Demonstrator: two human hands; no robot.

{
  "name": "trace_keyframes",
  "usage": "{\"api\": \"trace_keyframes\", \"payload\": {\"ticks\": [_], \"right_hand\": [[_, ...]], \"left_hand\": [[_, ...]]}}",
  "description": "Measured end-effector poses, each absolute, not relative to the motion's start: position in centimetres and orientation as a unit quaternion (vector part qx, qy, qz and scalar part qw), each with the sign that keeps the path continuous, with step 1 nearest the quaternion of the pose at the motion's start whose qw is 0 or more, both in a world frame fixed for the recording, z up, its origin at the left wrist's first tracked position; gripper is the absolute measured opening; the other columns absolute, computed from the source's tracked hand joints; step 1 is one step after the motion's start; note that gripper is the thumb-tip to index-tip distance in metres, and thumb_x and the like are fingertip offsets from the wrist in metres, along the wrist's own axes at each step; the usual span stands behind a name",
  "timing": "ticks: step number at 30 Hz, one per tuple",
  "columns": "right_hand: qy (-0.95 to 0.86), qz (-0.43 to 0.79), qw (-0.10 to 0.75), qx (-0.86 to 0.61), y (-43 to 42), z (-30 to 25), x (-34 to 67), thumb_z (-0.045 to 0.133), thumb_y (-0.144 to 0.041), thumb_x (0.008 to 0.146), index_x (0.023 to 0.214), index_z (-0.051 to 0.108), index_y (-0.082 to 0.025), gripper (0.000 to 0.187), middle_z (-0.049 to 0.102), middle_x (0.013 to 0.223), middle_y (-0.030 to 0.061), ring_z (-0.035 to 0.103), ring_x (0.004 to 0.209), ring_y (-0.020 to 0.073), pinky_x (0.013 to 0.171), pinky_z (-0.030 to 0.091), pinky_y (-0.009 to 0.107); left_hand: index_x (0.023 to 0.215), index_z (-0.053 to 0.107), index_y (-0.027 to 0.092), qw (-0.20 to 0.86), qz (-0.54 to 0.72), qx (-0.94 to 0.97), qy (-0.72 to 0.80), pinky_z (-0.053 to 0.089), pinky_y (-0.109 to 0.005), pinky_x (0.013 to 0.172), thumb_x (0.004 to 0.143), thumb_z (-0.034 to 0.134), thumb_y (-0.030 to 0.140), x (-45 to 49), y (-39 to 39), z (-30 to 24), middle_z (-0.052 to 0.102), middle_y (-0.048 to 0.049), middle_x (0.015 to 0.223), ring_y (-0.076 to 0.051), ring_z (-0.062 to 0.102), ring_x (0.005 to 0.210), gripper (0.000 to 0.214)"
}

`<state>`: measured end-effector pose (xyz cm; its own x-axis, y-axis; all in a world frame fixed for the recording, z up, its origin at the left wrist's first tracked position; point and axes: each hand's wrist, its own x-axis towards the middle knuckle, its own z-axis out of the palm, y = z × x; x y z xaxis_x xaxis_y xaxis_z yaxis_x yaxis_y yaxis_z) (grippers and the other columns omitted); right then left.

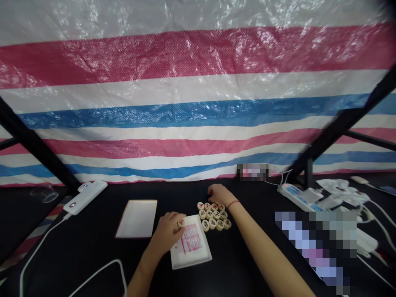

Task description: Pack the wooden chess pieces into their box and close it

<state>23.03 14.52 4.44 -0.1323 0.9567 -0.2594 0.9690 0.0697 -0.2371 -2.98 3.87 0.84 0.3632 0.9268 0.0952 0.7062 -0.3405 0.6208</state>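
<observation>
My left hand [168,231] is closed around xiangqi pieces [180,223], the front one marked with a red character; how many it holds is hidden. It is over the left edge of a shallow white box [193,258] with a pink grid scrawled inside. Rows of round xiangqi pieces [213,224] lie flat beside the box's upper right, red-marked ones in the far row and dark-marked ones nearer. Just behind that far row, my right hand [220,194] is curled with its fingers down. Its fingertips, and anything in them, are hidden.
A white lid or tray [137,218] lies left of my left hand. At far left are a white device [88,197] with a cable and a clear cup [45,193]. A power strip [298,196] and tangled cables fill the right. Striped sheeting [185,90] hangs behind.
</observation>
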Motion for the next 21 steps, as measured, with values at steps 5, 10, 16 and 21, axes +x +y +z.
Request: {"api": "trace_keyframes", "payload": {"ticks": [5, 10, 16, 21], "right_hand": [[0.734, -0.191, 0.027, 0.651, 15.0, 5.8, 23.9, 0.074, -0.030, 0.070, 0.095, 0.074, -0.017, 0.028, 0.073, 0.100, 0.0095, 0.068, 0.094, 0.0230, 0.076, 0.048, 0.026], [0.750, -0.251, 0.066, 0.608, 15.3, 7.3, 25.3, 0.074, -0.024, 0.067, 0.095, 0.076, -0.018, 0.029, 0.075, 0.092, 0.0042, 0.070, 0.082, 0.0191, 0.067, 0.048, 0.021], [0.781, -0.256, 0.081, 0.564, 15.0, 7.0, 25.4, 0.068, -0.018, 0.067, 0.100, 0.076, -0.016, 0.034, 0.075, 0.094, 0.0067, 0.070, 0.085, 0.0215, 0.069, 0.049, 0.022], [0.791, -0.241, 0.044, 0.561, 15.2, 6.2, 25.1, 0.060, -0.013, 0.070, 0.101, 0.076, -0.017, 0.035, 0.075, 0.100, 0.0067, 0.068, 0.093, 0.0212, 0.077, 0.047, 0.022]], "left_hand": [[0.112, 0.065, 0.026, 0.252, 0.218, 0.789, 0.515, 0.044, -0.038, 0.091, 0.081, 0.054, 0.022, -3.0, 3.9, 0.8, 0.068, -0.0046, 0.111, -0.022, 0.060, 0.103, 0.033], [0.112, 0.064, 0.026, 0.251, 0.208, 0.788, 0.521, 0.043, -0.038, 0.091, 0.081, 0.054, 0.021, -2.9, 3.9, 1.0, 0.067, -0.0041, 0.112, -0.022, 0.060, 0.105, 0.033], [0.113, 0.064, 0.026, 0.253, 0.206, 0.792, 0.516, 0.042, -0.038, 0.092, 0.082, 0.053, 0.022, -3.0, 4.1, 0.6, 0.067, -0.0046, 0.112, -0.023, 0.059, 0.104, 0.033], [0.116, 0.062, 0.025, 0.266, 0.182, 0.790, 0.522, 0.040, -0.038, 0.094, 0.083, 0.052, 0.023, -3.0, 4.1, 0.9, 0.066, -0.0051, 0.116, -0.023, 0.057, 0.108, 0.034]]}}
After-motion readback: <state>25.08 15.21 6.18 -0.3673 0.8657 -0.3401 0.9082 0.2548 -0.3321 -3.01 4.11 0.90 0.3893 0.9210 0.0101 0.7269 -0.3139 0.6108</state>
